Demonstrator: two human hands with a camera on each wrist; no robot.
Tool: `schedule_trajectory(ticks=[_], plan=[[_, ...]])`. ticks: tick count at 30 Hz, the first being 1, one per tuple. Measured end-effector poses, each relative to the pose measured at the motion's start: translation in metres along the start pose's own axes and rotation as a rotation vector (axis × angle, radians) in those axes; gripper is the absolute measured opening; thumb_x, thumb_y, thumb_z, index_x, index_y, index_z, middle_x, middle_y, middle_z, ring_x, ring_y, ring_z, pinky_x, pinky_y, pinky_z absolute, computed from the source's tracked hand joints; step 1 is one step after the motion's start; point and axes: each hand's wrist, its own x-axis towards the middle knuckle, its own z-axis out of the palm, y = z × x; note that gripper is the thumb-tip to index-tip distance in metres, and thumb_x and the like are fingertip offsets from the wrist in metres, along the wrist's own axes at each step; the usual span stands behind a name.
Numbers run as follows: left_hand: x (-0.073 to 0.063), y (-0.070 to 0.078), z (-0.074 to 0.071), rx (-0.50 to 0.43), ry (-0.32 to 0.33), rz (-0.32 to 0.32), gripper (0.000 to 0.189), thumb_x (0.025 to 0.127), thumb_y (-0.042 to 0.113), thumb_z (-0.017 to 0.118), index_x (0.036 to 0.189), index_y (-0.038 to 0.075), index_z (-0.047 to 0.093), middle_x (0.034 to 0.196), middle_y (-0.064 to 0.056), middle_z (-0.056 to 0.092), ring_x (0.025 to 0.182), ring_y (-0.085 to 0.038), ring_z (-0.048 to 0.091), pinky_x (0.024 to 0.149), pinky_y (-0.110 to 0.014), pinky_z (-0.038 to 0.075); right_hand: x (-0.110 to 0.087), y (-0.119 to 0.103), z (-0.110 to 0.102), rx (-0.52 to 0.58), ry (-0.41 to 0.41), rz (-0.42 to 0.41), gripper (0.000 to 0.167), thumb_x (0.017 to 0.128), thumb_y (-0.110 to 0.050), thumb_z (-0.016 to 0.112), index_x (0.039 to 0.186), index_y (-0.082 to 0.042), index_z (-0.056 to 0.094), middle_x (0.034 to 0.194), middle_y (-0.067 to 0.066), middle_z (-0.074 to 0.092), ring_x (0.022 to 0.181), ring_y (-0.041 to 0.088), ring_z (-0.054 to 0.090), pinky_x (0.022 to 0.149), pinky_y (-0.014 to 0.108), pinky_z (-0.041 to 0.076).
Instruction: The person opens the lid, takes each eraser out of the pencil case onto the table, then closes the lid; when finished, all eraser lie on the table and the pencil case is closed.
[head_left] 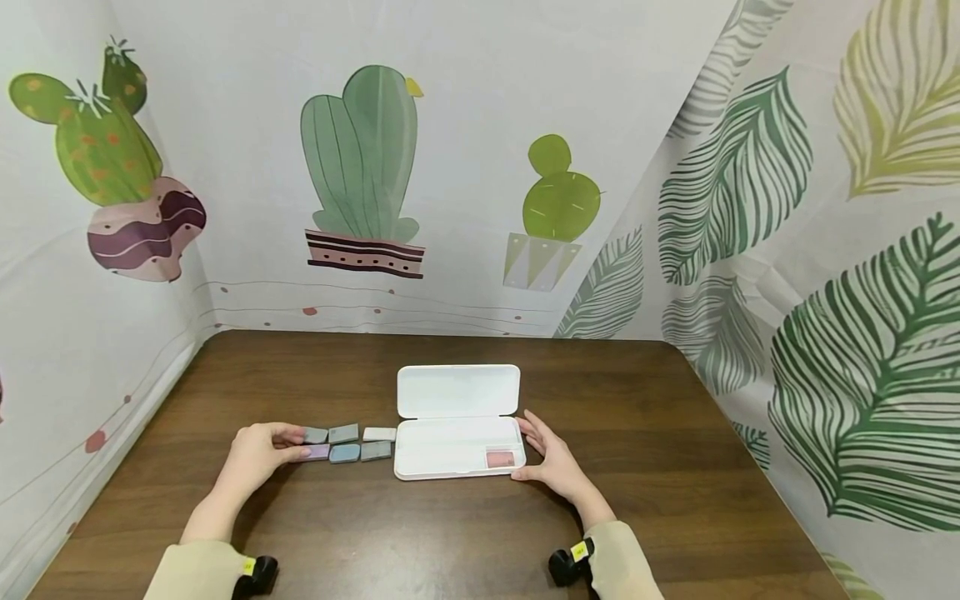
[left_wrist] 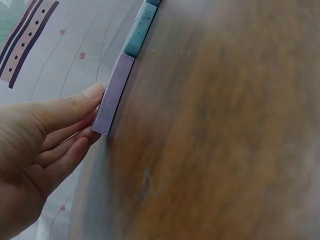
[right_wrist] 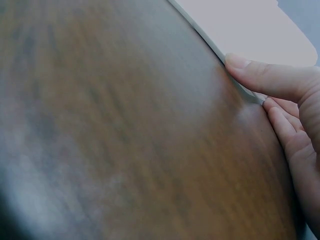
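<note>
Left hand [head_left: 258, 454], fingers loose, touches purple block [head_left: 317, 452] at left end of two rows of blocks [head_left: 345, 452]; right hand [head_left: 555, 463], fingers extended, touches white case's [head_left: 442, 450] right edge; table [head_left: 420, 533] extends nearer.

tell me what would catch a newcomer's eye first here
Probably the open white case on the brown table, with a pink block in its near right corner and the right hand at its right side. Left of it lie two rows of small blocks, the left hand touching their left end. Behind, a tall green cactus picture stands out.
</note>
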Motion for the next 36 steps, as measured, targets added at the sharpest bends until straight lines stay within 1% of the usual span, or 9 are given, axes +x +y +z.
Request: schedule_trajectory(ticks=[2,6,9,13,16,20,24,29,36], plan=[[0.0,0.001,-0.001,-0.008,0.006,0.006,0.024,0.075,0.018,0.083,0.094,0.004,0.076,0.083,-0.004,0.076,0.076,-0.01,0.07,0.067,-0.02,0.053,0.0,0.001,0.0,0.002,0.0,-0.003,0.104,0.07,-0.002,0.086,0.151,0.007,0.021,0.149,0.027,0.041,0.139,0.039,0.039,0.113,0.036,0.036],[0.001,0.003,-0.001,-0.024,0.019,0.036,0.024,0.076,0.015,0.083,0.096,0.004,0.076,0.084,-0.005,0.076,0.074,-0.005,0.069,0.066,-0.018,0.053,0.0,0.001,0.0,-0.001,-0.004,-0.009,0.105,0.07,-0.005,0.087,0.151,0.007,0.022,0.149,0.026,0.041,0.139,0.039,0.039,0.111,0.02,0.036],[0.003,0.006,-0.001,-0.052,0.016,0.057,0.026,0.076,0.014,0.083,0.098,0.003,0.076,0.086,-0.006,0.077,0.075,-0.005,0.07,0.066,-0.018,0.053,0.001,0.001,0.0,-0.005,0.001,-0.016,0.105,0.069,-0.004,0.087,0.151,0.007,0.022,0.148,0.027,0.042,0.138,0.04,0.039,0.11,0.02,0.037],[0.006,0.015,0.002,-0.114,0.017,0.075,0.027,0.077,0.014,0.082,0.1,0.001,0.075,0.089,-0.009,0.076,0.076,-0.003,0.069,0.066,-0.015,0.053,0.001,0.001,0.001,-0.007,0.011,-0.016,0.104,0.069,-0.003,0.087,0.15,0.008,0.023,0.148,0.027,0.043,0.137,0.041,0.04,0.111,0.029,0.038],[0.009,0.025,0.008,-0.174,0.015,0.091,0.027,0.078,0.012,0.081,0.101,-0.001,0.074,0.091,-0.012,0.076,0.076,-0.003,0.07,0.066,-0.014,0.053,0.001,0.001,0.001,-0.001,0.014,0.002,0.104,0.069,-0.002,0.087,0.151,0.007,0.023,0.148,0.026,0.042,0.138,0.04,0.04,0.112,0.032,0.037],[0.015,0.044,0.019,-0.242,-0.01,0.099,0.027,0.079,0.01,0.08,0.103,-0.002,0.074,0.093,-0.012,0.076,0.078,-0.007,0.071,0.068,-0.018,0.055,0.0,0.001,0.001,0.003,0.008,0.027,0.105,0.069,-0.004,0.087,0.152,0.005,0.022,0.15,0.025,0.041,0.139,0.038,0.039,0.113,0.033,0.036],[0.021,0.069,0.037,-0.277,-0.046,0.116,0.027,0.079,0.009,0.08,0.104,0.0,0.074,0.095,-0.009,0.076,0.083,-0.013,0.071,0.073,-0.023,0.057,0.0,0.001,0.001,0.013,0.003,0.044,0.106,0.07,-0.005,0.087,0.152,0.004,0.021,0.151,0.024,0.04,0.141,0.036,0.038,0.114,0.039,0.032],[0.023,0.102,0.062,-0.317,-0.115,0.188,0.028,0.08,0.009,0.079,0.104,-0.001,0.073,0.097,-0.011,0.076,0.087,-0.023,0.071,0.078,-0.031,0.058,-0.001,0.001,0.0,0.02,0.01,0.054,0.105,0.07,-0.004,0.087,0.152,0.003,0.022,0.151,0.023,0.04,0.141,0.036,0.037,0.114,0.042,0.031],[0.02,0.14,0.096,-0.351,-0.24,0.28,0.032,0.081,0.01,0.078,0.11,-0.004,0.07,0.105,-0.016,0.074,0.095,-0.031,0.07,0.085,-0.036,0.057,0.0,0.001,0.0,0.0,0.016,0.021,0.104,0.07,-0.003,0.086,0.151,0.006,0.023,0.149,0.025,0.042,0.139,0.039,0.039,0.113,0.037,0.035]])
